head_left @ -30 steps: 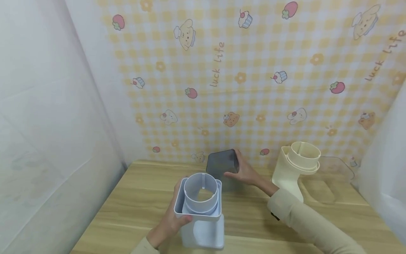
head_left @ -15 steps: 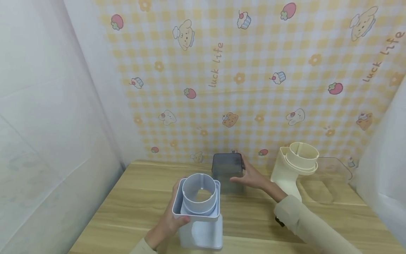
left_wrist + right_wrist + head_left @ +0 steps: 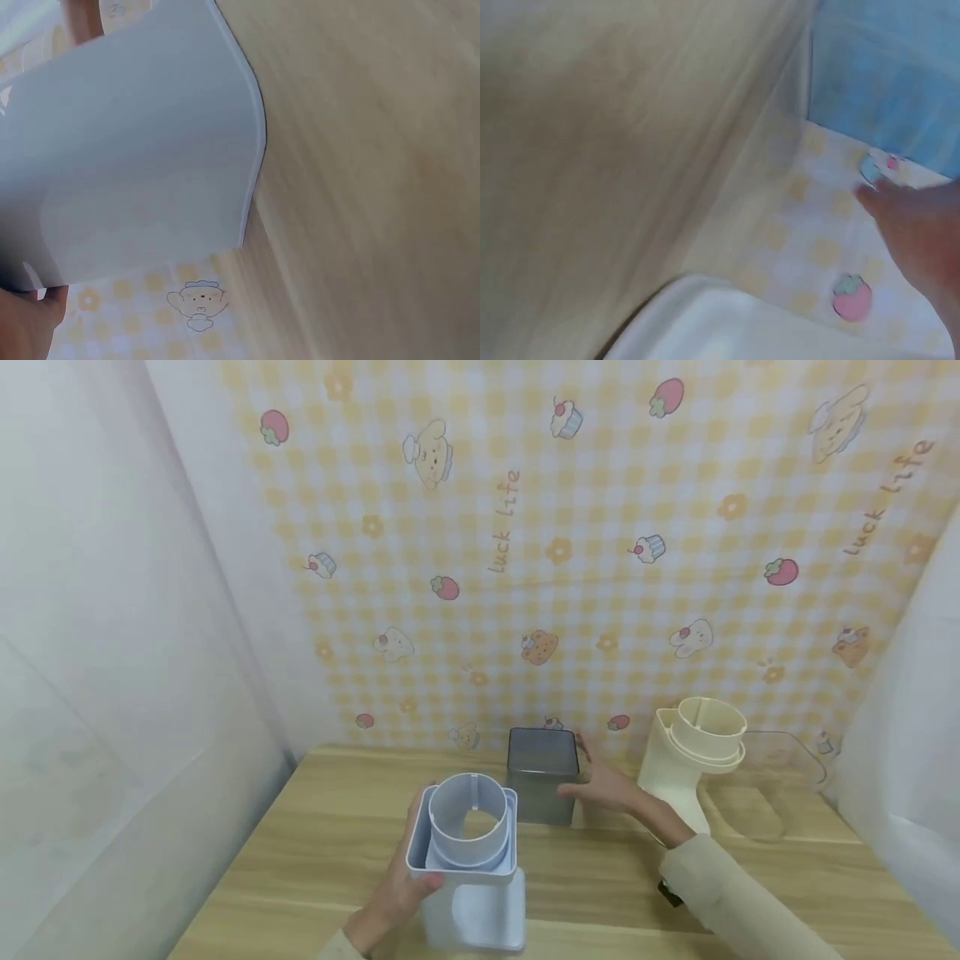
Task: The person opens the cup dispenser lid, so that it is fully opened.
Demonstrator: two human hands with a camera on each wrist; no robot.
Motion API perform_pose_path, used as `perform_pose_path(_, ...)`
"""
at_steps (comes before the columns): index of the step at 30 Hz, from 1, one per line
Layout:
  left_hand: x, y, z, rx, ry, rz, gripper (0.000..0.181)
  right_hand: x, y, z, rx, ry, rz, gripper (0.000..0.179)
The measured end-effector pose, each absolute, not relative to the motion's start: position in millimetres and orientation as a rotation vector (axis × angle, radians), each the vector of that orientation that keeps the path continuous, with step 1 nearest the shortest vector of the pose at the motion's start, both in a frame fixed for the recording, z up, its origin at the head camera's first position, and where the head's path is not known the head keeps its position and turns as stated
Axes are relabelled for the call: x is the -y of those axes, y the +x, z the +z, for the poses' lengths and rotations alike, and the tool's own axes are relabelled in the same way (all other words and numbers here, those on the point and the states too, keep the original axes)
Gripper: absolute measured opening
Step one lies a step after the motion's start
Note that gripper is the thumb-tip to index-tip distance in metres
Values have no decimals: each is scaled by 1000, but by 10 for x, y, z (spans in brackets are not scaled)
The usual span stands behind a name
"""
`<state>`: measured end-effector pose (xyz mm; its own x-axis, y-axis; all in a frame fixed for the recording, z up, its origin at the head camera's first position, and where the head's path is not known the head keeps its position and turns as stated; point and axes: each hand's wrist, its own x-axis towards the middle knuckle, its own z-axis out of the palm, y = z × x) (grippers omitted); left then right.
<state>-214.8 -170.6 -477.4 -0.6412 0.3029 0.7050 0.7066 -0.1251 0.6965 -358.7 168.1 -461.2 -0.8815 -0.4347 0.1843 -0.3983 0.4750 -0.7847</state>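
Observation:
My left hand (image 3: 401, 885) grips a light blue plastic base (image 3: 487, 906) from its left side, thumb over the front of its upper rim. The base has a square rim with a round, open collar on top. In the left wrist view its smooth wall (image 3: 142, 150) fills much of the picture, its lower edge close to the wooden tabletop. Behind it a translucent grey box (image 3: 543, 793) stands on the table near the back edge. My right hand (image 3: 611, 789) is at the box's right side, fingers spread; the right wrist view shows a gap between hand and box.
A cream base (image 3: 682, 793) of like shape, with a round collar, stands at the right, beside a clear tray (image 3: 757, 814). A checked cloth (image 3: 480, 635) hangs behind the wooden table (image 3: 300, 860). A small black object (image 3: 670, 893) is under the right sleeve.
The grey box, tilted a second ago in my right hand, has gone slightly right and now stands upright. My right hand has drawn rightward off it. The left hand keeps its grip.

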Motion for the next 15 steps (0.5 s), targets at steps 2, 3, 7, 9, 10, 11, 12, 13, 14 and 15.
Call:
perform_pose_path(2, 1714, -2127, -4791, 1834, -1116, -1845, 105, -1683, -3472, -4494, -2663, -837, -1564, 94)
perform_pose_path(3, 1718, -2120, -4788, 1834, -1109, -1840, 105, -1653, -3416, -4412, -2632, -913, -1683, 83)
perform_pose_path(7, 1738, -2107, -4729, 1848, -1021, -1748, 100, -1343, -3227, -4056, -2468, -1205, -1998, 51)
perform_pose_path(9, 1719, -2028, -4660, 1873, -875, -1675, 87, -1129, -3155, -3933, -2359, -1268, -2043, 50)
perform_pose_path(10, 1695, -1953, -4623, 1900, -750, -1661, 79, -1029, -3124, -3901, -2319, -1281, -2045, 53)
perform_pose_path(11, 1664, -1860, -4581, 1919, -614, -1668, 72, -935, -3101, -3884, -2276, -1294, -2049, 56)
perform_pose_path(12, 1630, -1755, -4555, 1929, -482, -1696, 66, -850, -3082, -3881, -2249, -1302, -2035, 59)
perform_pose_path(13, 1600, -1656, -4564, 1932, -356, -1729, 61, -778, -3066, -3889, -2227, -1303, -2015, 61)
perform_pose_path(14, 1559, -1556, -4562, 1933, -253, -1769, 58, -713, -3053, -3903, -2202, -1296, -2001, 62)
perform_pose_path(15, 1526, -1475, -4609, 1929, -192, -1784, 56, -657, -3045, -3919, -2175, -1297, -1992, 63)
